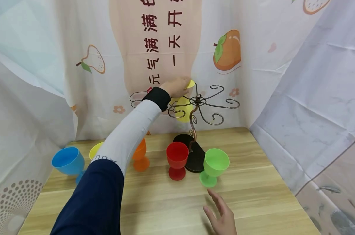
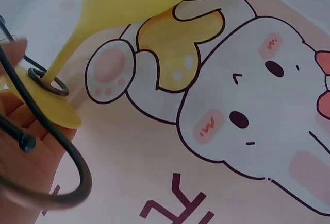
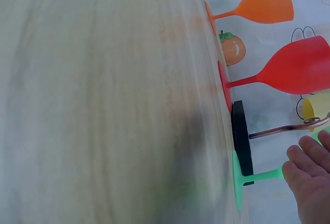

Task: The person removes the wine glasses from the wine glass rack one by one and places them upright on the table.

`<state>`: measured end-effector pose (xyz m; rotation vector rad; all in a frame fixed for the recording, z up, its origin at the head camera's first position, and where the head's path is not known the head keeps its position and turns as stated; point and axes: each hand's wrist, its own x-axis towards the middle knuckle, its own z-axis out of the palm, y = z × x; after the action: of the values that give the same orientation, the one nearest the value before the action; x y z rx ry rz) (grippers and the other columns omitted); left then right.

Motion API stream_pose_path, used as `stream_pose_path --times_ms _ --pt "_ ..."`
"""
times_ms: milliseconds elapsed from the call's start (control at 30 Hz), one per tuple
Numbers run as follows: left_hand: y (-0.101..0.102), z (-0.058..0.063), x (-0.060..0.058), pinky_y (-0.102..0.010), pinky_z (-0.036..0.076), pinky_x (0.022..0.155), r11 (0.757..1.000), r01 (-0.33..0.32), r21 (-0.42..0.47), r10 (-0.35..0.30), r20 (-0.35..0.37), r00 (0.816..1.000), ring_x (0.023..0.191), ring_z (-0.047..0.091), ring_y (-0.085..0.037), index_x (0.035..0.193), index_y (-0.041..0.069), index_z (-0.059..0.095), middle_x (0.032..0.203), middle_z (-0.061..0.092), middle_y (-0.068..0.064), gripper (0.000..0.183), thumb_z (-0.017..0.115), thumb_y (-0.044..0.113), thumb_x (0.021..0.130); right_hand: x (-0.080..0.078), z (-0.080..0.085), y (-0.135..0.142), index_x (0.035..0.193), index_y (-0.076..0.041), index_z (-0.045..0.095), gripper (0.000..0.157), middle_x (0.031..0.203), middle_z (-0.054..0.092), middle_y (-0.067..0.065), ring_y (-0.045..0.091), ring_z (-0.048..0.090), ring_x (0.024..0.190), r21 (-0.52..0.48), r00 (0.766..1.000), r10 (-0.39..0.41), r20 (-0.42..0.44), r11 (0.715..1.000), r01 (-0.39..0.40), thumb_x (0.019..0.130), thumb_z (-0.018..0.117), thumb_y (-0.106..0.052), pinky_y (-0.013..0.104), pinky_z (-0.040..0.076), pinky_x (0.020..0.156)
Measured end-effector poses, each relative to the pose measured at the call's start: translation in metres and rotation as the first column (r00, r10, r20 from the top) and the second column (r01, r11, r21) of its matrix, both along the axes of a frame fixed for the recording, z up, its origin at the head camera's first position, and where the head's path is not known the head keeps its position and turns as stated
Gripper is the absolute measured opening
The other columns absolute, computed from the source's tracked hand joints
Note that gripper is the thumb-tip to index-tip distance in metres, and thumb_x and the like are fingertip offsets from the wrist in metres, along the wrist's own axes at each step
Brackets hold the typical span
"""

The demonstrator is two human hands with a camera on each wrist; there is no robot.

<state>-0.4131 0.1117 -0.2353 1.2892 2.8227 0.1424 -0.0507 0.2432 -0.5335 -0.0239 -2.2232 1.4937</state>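
Observation:
At the back, my left hand [image 1: 176, 87] holds the base of an upside-down yellow goblet [image 1: 184, 111], whose bowl hangs below a curled arm of the wire rack [image 1: 193, 119]. The left wrist view shows the goblet's stem [image 2: 67, 51] within a wire curl, with the thumb and fingers at the disc-shaped base [image 2: 51, 108]. My right hand [image 1: 222, 215] hovers near the front of the table with its fingers loosely extended, holding nothing. Closest to it is an upright green goblet [image 1: 216, 162]. A red goblet [image 1: 177, 155] stands upright left of the green one.
Further left stand an orange goblet [image 1: 141, 163], a second yellow goblet [image 1: 95, 149] partly behind my left arm, and a blue goblet [image 1: 68, 160]. The rack's black base [image 1: 196, 160] sits behind the red and green goblets. Printed curtain [image 1: 92, 107] hangs behind the wooden table [image 1: 253, 195].

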Motion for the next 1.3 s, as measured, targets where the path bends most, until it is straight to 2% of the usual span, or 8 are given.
stream_pose_path --times_ms 267,533,667,800,967,1033,1133,1300 --pt "0.002 -0.002 0.001 -0.036 0.030 0.121 1.000 0.002 -0.013 -0.003 -0.024 1.000 0.140 0.040 -0.026 0.139 -0.001 0.038 0.149 0.041 -0.016 0.038 0.036 0.012 0.103 -0.003 0.000 -0.002 0.129 -0.004 0.056 0.053 0.130 0.061 0.016 -0.012 0.048 0.124 0.007 1.000 0.007 0.022 1.000 -0.007 0.079 0.073 0.000 0.003 0.034 0.104" --pt "0.008 -0.004 0.003 -0.035 0.018 0.125 0.999 -0.028 -0.045 0.027 -0.030 0.999 0.149 0.023 -0.027 0.149 -0.004 0.023 0.158 0.025 -0.017 0.047 0.030 0.005 0.103 -0.003 -0.004 0.001 0.131 -0.007 0.056 0.054 0.134 0.060 0.011 -0.012 0.047 0.124 -0.002 0.997 -0.004 0.072 1.000 0.004 0.080 0.074 -0.002 0.003 0.033 0.104" --pt "0.009 -0.005 0.003 -0.035 0.027 0.122 0.997 -0.049 -0.057 0.046 -0.048 0.998 0.144 0.033 -0.028 0.144 -0.004 0.031 0.154 0.033 -0.018 0.043 0.031 0.006 0.103 0.000 -0.007 0.001 0.130 -0.009 0.057 0.053 0.133 0.061 0.011 -0.012 0.047 0.124 -0.022 0.997 -0.008 0.076 1.000 0.010 0.080 0.074 -0.002 0.002 0.033 0.104" --pt "0.008 -0.003 0.002 -0.036 0.035 0.117 0.996 -0.079 -0.046 0.078 -0.026 0.997 0.137 0.043 -0.027 0.143 -0.003 0.033 0.149 0.040 -0.018 0.042 0.031 0.006 0.102 0.003 -0.011 0.000 0.130 -0.011 0.057 0.053 0.132 0.061 0.009 -0.013 0.047 0.123 -0.026 0.997 -0.021 0.077 0.999 0.023 0.080 0.074 -0.002 0.001 0.033 0.103" --pt "0.011 0.002 -0.003 -0.036 0.047 0.101 0.995 -0.103 0.003 0.103 -0.004 0.995 0.112 0.054 -0.026 0.136 -0.002 0.043 0.133 0.053 -0.018 0.037 0.035 0.004 0.100 0.007 -0.014 0.002 0.129 -0.007 0.057 0.054 0.131 0.062 0.012 -0.012 0.049 0.124 -0.025 0.999 -0.035 0.042 0.999 0.036 0.079 0.074 0.000 0.002 0.033 0.103" --pt "0.014 0.004 -0.004 -0.037 0.048 0.096 0.994 -0.110 0.011 0.111 -0.019 0.994 0.104 0.054 -0.026 0.130 -0.002 0.047 0.127 0.057 -0.018 0.033 0.036 0.004 0.100 0.009 -0.014 0.002 0.129 -0.005 0.057 0.054 0.130 0.062 0.014 -0.011 0.049 0.123 -0.025 0.998 -0.042 0.037 0.999 0.043 0.078 0.074 0.001 0.002 0.033 0.103" --pt "0.019 0.005 -0.001 -0.037 0.051 0.092 0.993 -0.117 -0.006 0.116 -0.069 0.991 0.102 0.055 -0.026 0.130 -0.003 0.047 0.126 0.057 -0.018 0.032 0.038 0.004 0.100 0.012 -0.012 0.001 0.129 -0.006 0.057 0.054 0.131 0.062 0.012 -0.013 0.048 0.123 -0.033 0.995 -0.069 0.067 0.997 0.072 0.078 0.074 0.000 0.001 0.033 0.102" --pt "0.029 0.001 0.002 -0.035 0.054 0.084 0.993 -0.104 -0.049 0.096 -0.148 0.984 0.093 0.055 -0.024 0.127 -0.003 0.050 0.121 0.059 -0.018 0.031 0.037 0.004 0.100 0.017 -0.009 -0.001 0.130 -0.011 0.057 0.055 0.132 0.062 0.007 -0.017 0.046 0.121 -0.033 0.979 -0.121 0.165 0.991 0.128 0.079 0.075 -0.002 -0.002 0.032 0.100"
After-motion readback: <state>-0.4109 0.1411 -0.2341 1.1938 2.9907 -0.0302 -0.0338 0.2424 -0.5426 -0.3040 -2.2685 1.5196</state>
